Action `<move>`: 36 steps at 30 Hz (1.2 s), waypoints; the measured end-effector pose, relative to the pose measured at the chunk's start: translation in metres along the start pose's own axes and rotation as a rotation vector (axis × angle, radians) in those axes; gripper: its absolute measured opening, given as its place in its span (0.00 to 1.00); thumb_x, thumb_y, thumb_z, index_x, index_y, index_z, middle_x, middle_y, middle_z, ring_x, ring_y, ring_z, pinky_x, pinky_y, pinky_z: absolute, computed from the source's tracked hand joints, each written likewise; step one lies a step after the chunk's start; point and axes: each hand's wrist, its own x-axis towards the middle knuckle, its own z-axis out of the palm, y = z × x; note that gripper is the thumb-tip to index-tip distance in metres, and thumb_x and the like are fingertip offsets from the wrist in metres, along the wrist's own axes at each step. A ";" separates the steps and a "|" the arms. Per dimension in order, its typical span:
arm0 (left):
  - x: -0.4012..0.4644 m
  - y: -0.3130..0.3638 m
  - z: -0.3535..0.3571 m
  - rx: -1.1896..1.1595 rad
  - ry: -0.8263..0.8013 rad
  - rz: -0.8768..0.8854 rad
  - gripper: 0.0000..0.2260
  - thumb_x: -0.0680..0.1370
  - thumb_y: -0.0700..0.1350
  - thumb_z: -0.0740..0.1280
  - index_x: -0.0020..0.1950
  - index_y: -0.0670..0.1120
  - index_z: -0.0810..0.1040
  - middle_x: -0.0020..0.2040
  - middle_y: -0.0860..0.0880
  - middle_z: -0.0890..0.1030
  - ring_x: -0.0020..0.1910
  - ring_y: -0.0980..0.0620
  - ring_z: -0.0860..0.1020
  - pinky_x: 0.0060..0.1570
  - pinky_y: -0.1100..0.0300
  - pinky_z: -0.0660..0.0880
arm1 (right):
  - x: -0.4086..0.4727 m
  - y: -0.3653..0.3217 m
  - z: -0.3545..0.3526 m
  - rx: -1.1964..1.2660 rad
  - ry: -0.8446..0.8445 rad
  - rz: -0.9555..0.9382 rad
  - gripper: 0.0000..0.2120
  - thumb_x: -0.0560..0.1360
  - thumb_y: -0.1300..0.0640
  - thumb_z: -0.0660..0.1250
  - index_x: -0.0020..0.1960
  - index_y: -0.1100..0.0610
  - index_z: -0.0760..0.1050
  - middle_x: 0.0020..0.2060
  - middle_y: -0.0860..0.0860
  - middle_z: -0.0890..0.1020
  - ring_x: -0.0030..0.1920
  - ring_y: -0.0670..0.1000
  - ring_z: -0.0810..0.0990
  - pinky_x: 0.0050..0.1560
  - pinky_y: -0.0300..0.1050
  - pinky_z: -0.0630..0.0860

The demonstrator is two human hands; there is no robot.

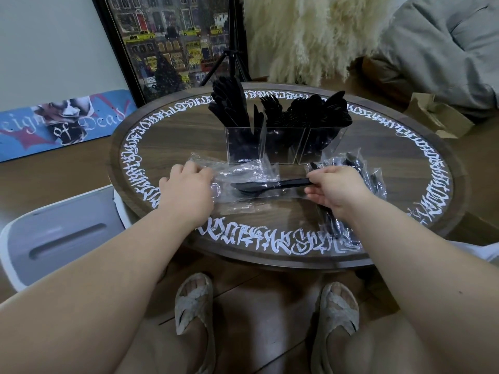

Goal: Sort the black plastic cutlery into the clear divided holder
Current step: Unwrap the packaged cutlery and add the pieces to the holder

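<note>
1. A round wooden table (167,147) with a ring of white lettering is seen on a brown floor. A framed street picture (172,41) and a skateboard deck (64,122) are propped against the wall beyond and to the left of the left hand.
2. A white stool (62,233) is noted beside the left forearm, off the table's edge.
3. The left hand (186,190) is laid knuckles-up on a clear plastic wrapper (237,171), fingers curled onto the film; whether it is pinched or merely pressed cannot be told.
4. A black spoon (267,186) is found lying level between the two hands, bowl toward the left hand, over the wrapper.
5. The clear divided holder (283,144) is placed beyond both hands, near the table's middle. Knives are stood in its left compartment, forks in the centre, spoons in the right.
6. The right hand (334,190) is closed in a pinch on the spoon's handle end.
7. A heap of wrapped black cutlery (361,174) is observed under and just past the right hand.
8. A cardboard box (437,114) is recorded on the floor, far right.
</note>
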 end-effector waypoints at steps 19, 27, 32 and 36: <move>-0.003 0.038 0.010 -0.062 -0.220 0.277 0.20 0.80 0.53 0.59 0.72 0.51 0.67 0.69 0.48 0.67 0.68 0.46 0.64 0.66 0.52 0.65 | -0.021 -0.013 -0.067 0.263 0.343 -0.158 0.06 0.74 0.65 0.66 0.39 0.58 0.75 0.34 0.54 0.78 0.31 0.47 0.77 0.35 0.37 0.76; -0.011 0.080 -0.011 -0.682 0.007 0.172 0.20 0.81 0.59 0.53 0.47 0.45 0.74 0.39 0.49 0.78 0.37 0.53 0.77 0.36 0.59 0.73 | -0.034 -0.011 -0.043 0.334 0.007 -0.088 0.04 0.76 0.68 0.65 0.42 0.64 0.74 0.37 0.56 0.77 0.33 0.48 0.78 0.37 0.40 0.81; 0.001 0.084 -0.014 -1.185 0.030 -0.095 0.12 0.81 0.54 0.59 0.53 0.46 0.73 0.44 0.52 0.82 0.29 0.58 0.76 0.37 0.59 0.73 | -0.039 -0.009 -0.029 0.055 -0.206 -0.057 0.05 0.77 0.69 0.63 0.43 0.64 0.75 0.37 0.57 0.78 0.33 0.49 0.79 0.39 0.43 0.82; 0.004 0.084 -0.015 -1.326 -0.005 -0.151 0.07 0.80 0.52 0.62 0.50 0.49 0.73 0.45 0.47 0.82 0.32 0.55 0.77 0.38 0.56 0.73 | -0.038 -0.003 -0.022 -0.232 -0.231 -0.165 0.07 0.76 0.70 0.63 0.42 0.62 0.74 0.38 0.58 0.80 0.36 0.53 0.82 0.42 0.48 0.83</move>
